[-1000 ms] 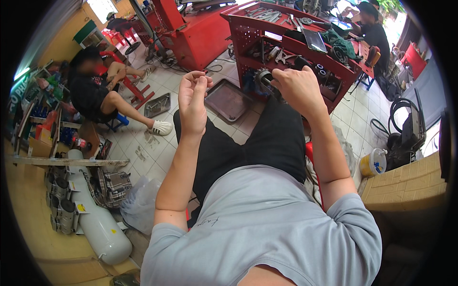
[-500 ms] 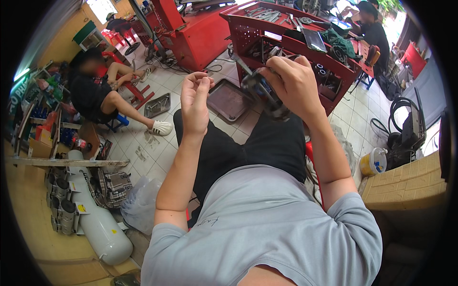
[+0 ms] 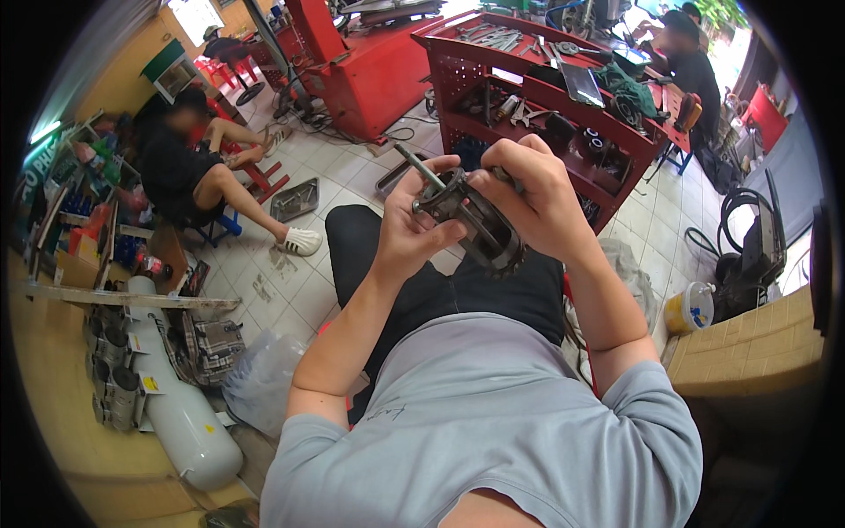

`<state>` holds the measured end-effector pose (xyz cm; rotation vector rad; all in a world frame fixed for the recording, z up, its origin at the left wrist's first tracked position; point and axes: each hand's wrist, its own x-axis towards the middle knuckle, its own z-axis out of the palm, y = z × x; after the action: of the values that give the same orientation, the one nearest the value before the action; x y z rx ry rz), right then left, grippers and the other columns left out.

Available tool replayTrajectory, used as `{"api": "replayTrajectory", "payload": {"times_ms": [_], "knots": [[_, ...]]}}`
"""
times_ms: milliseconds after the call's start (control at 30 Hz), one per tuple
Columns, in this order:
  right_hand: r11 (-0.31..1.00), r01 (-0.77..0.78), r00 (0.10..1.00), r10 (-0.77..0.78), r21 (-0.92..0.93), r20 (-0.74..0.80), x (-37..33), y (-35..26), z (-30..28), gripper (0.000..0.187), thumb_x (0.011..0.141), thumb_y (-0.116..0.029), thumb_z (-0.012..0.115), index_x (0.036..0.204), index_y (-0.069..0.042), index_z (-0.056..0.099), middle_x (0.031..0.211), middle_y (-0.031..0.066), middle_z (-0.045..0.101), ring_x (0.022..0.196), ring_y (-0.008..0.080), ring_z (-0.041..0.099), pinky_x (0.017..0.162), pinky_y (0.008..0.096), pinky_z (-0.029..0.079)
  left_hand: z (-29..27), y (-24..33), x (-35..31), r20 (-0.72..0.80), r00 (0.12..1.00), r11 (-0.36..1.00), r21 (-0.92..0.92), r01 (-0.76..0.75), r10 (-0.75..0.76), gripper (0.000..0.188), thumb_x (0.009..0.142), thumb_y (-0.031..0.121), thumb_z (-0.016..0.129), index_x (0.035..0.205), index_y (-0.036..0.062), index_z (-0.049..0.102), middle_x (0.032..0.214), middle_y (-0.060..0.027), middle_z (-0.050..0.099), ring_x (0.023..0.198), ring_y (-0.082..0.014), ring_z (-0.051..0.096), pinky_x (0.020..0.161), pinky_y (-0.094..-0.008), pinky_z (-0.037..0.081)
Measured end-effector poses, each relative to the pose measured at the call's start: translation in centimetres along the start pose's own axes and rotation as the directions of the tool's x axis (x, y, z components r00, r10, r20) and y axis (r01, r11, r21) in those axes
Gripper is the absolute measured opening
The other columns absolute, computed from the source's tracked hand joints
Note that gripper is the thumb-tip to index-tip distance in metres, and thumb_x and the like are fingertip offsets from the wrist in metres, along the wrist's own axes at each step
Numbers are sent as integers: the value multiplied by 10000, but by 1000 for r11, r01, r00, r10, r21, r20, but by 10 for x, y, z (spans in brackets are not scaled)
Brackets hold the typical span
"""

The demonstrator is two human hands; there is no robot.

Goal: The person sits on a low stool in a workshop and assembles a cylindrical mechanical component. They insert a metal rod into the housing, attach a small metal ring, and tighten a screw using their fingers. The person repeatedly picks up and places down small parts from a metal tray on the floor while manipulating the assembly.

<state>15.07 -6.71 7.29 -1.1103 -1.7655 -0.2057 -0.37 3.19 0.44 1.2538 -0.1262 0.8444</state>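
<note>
Between my hands, above my lap, is a dark metal cage-like part [image 3: 482, 232] with a round open frame and a toothed rim at its lower end. A slim metal rod [image 3: 420, 167] sticks out of its upper left end. My left hand [image 3: 412, 231] is closed on that end, thumb on the near side and fingers behind. From the upper right, my right hand [image 3: 531, 187] grips the same part, its thumb bent over the frame. Some fingertips of both hands are hidden behind the metal.
Ahead stands a red tool cart [image 3: 528, 106] with wrenches [image 3: 493, 37] on top. Metal trays lie on the tiled floor, one [image 3: 295, 201] beside a seated person [image 3: 189, 167]. Another person [image 3: 691, 70] is at the far right. A white tank [image 3: 189, 427] lies at left, a tub [image 3: 688, 308] at right.
My left hand, empty with fingers curled before, has moved right and taken hold of the metal part. My right hand still grips it; the part has tilted and come lower.
</note>
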Motion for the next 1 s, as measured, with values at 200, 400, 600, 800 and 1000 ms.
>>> {"api": "replayTrajectory", "payload": {"times_ms": [200,400,600,800,1000], "knots": [[998,-23,1000,23,61,2,-3,-7,2,124,849,-146,652,795,-70,571,667,21,525,539,202,428,641,305,326,-3,-3,-1,24,996,982,-163,93,-90,696,660,54,836,1261,-18,492,1033,-55,657,930,-113,639,842,-243,515],[976,-183,982,186,116,-17,-9,-6,5,113,846,-146,654,823,-49,601,647,46,526,610,191,417,626,306,355,10,13,-2,-75,997,993,120,-20,29,606,622,17,831,1175,2,584,1008,-44,670,918,-85,626,841,-246,513],[898,-261,964,260,355,51,-6,-2,-3,211,861,-175,643,988,-21,576,760,28,573,667,131,435,654,276,387,15,39,-2,-66,946,730,653,-200,318,587,593,37,865,1121,-20,615,998,-58,673,911,-95,628,829,-249,510],[703,-256,963,243,663,114,-5,14,-5,220,905,23,553,1124,23,538,1028,83,617,948,130,629,734,231,460,4,42,0,-78,915,694,678,-243,397,599,580,86,887,1108,-22,626,971,-67,682,892,-94,638,816,-244,509],[697,-379,924,324,608,204,-4,8,-8,149,945,-104,561,1014,28,548,840,27,603,703,92,584,612,234,458,1,49,-3,13,945,662,710,-240,328,653,589,28,869,1160,-67,567,1038,-135,670,1015,-191,642,903,-303,508]]}}
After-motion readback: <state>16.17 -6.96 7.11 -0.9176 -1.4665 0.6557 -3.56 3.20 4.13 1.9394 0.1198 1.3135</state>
